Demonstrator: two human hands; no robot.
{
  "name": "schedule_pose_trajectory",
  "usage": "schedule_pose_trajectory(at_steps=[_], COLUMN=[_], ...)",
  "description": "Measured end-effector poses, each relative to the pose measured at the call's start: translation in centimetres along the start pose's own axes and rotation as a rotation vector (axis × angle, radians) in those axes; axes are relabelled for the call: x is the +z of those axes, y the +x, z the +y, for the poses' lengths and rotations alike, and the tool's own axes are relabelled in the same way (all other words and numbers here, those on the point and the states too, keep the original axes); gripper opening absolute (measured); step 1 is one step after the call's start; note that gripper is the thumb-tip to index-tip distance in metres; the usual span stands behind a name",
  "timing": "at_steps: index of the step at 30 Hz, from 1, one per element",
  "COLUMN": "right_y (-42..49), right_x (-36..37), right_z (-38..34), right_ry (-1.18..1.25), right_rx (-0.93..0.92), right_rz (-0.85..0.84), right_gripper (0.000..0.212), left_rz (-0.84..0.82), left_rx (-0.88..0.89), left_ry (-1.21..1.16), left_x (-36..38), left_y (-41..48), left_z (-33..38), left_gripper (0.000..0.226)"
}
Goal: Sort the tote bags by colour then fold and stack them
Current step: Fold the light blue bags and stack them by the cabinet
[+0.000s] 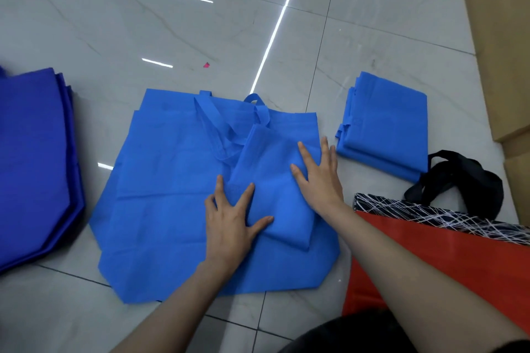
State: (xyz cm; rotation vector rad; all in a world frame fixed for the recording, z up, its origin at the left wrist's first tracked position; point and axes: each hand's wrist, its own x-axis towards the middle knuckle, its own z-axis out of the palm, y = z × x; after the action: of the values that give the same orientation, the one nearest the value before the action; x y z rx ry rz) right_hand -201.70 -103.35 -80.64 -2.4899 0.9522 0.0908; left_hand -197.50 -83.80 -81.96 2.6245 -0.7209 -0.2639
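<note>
Head view, left hand: my left hand (229, 221) is flat, fingers spread straight, pressing the near-left corner of the folded light-blue non-woven tote bag (275, 186).
Right hand: my right hand (318, 175) is flat too, fingers splayed on its right edge.
Folded bag: dead centre, lying on a flat light-blue tote bag (160, 223) spread over the glossy grey tiled floor (172, 23).
Two o'clock: stack of folded light-blue bags (387, 123), lying apart.
Nine o'clock: pile of dark-blue bags (31, 157).
Four o'clock: red bag with black-and-white band (464, 249).
</note>
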Motion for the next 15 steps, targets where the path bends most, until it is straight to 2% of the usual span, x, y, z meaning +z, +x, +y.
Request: schedule_pose_trajectory(at_steps=[2, 4, 6, 8, 9, 13, 15], right_y=[-2.0, -4.8, -7.8, -9.8, -10.4, -11.0, -11.0], right_x=[0.1, 0.8, 2.0, 3.2, 3.8, 4.6, 4.3], right_z=[-0.4, -1.2, -2.0, -2.3, -2.3, -1.7, -1.4], right_ry=[0.032, 0.095, 0.129, 0.112, 0.107, 0.142, 0.176], right_rx=[0.062, 0.211, 0.315, 0.332, 0.316, 0.266, 0.231], right_rz=[0.12, 0.232, 0.239, 0.218, 0.204, 0.126, 0.104], right_gripper=[0.052, 0.05, 0.05, 0.051, 0.052, 0.053, 0.052], left_rz=[-0.06, -0.127, -0.153, -0.184, -0.194, -0.279, -0.366], left_rx=[-0.032, -0.059, -0.063, -0.087, -0.124, -0.286, -0.273], left_ry=[-0.011, 0.023, 0.061, 0.021, -0.082, -0.762, -0.905], left_x=[-0.8, -1.6, -2.0, -2.1, -2.1, -2.8, -3.4], left_y=[0.0, 0.0, -0.1, -0.2, -0.2, -0.1, -0.3], left_z=[0.3, 0.7, 1.0, 1.0, 0.9, 0.5, 0.5], left_gripper=[0.075, 0.078, 0.08, 0.08, 0.077, 0.052, 0.049])
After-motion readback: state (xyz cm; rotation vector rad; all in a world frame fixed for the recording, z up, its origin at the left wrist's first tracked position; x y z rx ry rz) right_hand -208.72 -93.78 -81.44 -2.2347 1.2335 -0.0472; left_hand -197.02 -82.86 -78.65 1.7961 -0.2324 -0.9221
